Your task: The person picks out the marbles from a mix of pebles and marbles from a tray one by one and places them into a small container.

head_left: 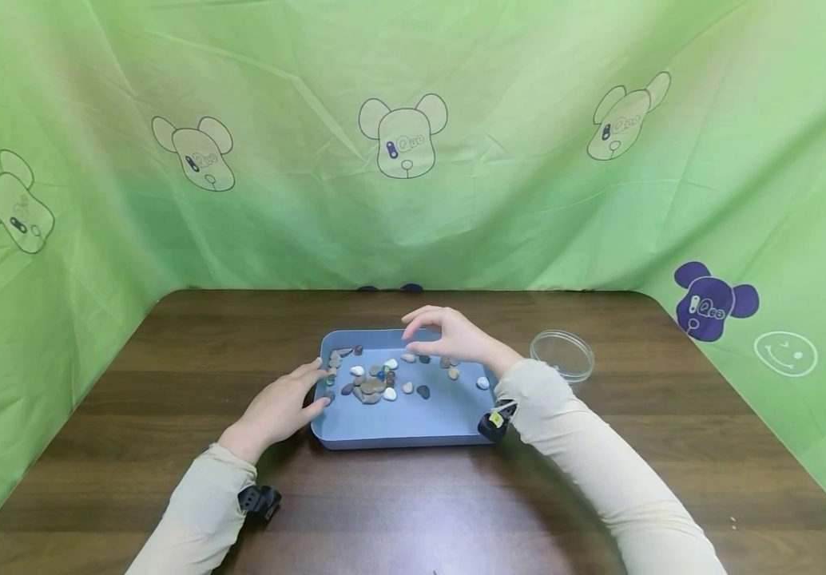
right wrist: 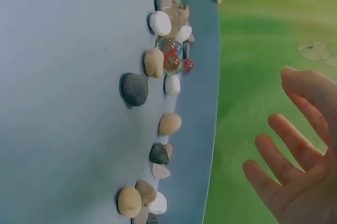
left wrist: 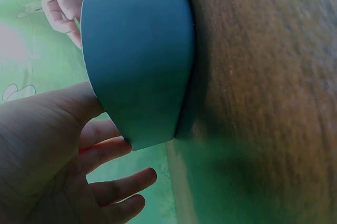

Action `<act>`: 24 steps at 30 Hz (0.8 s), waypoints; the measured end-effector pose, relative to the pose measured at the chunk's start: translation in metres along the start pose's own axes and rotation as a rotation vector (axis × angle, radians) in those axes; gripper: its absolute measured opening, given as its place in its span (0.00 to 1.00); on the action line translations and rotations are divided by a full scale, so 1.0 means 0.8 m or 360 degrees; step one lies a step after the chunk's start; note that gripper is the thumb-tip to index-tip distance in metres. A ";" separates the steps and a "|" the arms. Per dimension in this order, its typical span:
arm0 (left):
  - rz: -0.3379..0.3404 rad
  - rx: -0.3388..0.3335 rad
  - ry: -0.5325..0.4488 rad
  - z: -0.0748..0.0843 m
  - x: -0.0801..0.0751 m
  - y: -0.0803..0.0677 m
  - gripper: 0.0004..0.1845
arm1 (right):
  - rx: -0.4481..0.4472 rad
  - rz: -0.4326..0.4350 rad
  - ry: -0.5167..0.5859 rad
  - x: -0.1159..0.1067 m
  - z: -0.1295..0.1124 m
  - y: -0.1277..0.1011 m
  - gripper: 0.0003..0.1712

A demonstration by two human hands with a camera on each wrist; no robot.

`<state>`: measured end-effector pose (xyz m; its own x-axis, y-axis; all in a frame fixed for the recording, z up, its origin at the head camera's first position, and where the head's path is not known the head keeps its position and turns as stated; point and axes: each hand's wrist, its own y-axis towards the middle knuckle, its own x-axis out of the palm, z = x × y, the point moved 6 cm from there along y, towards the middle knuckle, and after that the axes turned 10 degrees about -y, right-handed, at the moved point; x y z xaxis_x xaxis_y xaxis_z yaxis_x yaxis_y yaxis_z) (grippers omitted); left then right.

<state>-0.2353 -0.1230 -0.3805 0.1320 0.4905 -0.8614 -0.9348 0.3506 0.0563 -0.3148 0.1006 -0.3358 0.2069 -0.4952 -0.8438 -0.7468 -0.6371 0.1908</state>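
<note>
A shallow blue tray [head_left: 413, 427] on the table holds pebbles in white, tan, brown and dark grey, with a few glass marbles [right wrist: 169, 62] among them. My left hand [head_left: 279, 406] rests at the tray's left rim, its fingers extended and its thumb reaching over the edge. From the left wrist view, the thumb tip is hidden behind the tray wall [left wrist: 139, 50]. My right hand [head_left: 452, 335] hovers over the tray's far side with thumb and fingers apart. Nothing lies between those fingers in the right wrist view; a dark grey pebble [right wrist: 135, 89] and others lie beside it.
A round clear dish [head_left: 562, 356] stands on the brown wooden table [head_left: 190, 375], right of the tray. Green printed cloth [head_left: 283, 200] hangs behind the table and along both sides. Each sleeve carries a small black wrist camera [head_left: 260, 502].
</note>
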 end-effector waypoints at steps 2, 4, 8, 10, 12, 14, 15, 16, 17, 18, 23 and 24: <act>0.0000 0.0003 0.0002 0.000 -0.001 0.000 0.24 | -0.0002 -0.0030 0.0013 0.004 -0.001 0.003 0.11; 0.0003 0.0007 0.0006 0.001 -0.001 0.001 0.24 | -0.0004 -0.0065 0.0025 0.008 -0.001 0.005 0.11; 0.0006 0.0014 0.0004 0.001 -0.002 0.001 0.24 | -0.0013 -0.0126 0.0028 0.014 -0.001 0.009 0.11; 0.0006 0.0016 0.0004 0.002 -0.002 0.001 0.24 | -0.0010 -0.0155 0.0021 0.016 0.000 0.011 0.11; 0.0007 0.0021 0.0005 0.002 -0.002 0.001 0.24 | -0.0008 -0.0180 0.0006 0.019 0.002 0.014 0.12; 0.0008 0.0023 0.0006 0.002 -0.002 0.001 0.24 | 0.0004 -0.0207 0.0007 0.021 0.003 0.015 0.12; 0.0009 0.0023 0.0005 0.002 -0.002 0.001 0.24 | 0.0006 -0.0216 0.0007 0.022 0.004 0.016 0.12; 0.0008 0.0023 0.0006 0.002 -0.002 0.001 0.24 | 0.0006 -0.0223 0.0004 0.023 0.005 0.017 0.12; 0.0008 0.0023 0.0005 0.002 -0.001 0.001 0.24 | 0.0007 -0.0233 0.0006 0.024 0.006 0.017 0.12; 0.0007 0.0022 0.0006 0.002 -0.001 0.000 0.24 | 0.0007 -0.0242 0.0007 0.025 0.006 0.018 0.12; 0.0002 0.0002 0.0005 0.001 -0.001 0.000 0.24 | 0.0019 -0.0294 0.0023 0.031 0.010 0.023 0.12; 0.0001 0.0001 0.0005 0.001 0.000 0.000 0.24 | 0.0021 -0.0303 0.0023 0.032 0.011 0.024 0.12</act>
<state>-0.2351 -0.1226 -0.3798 0.1303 0.4883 -0.8629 -0.9348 0.3505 0.0572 -0.3295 0.0806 -0.3578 0.3542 -0.3751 -0.8566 -0.7016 -0.7122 0.0217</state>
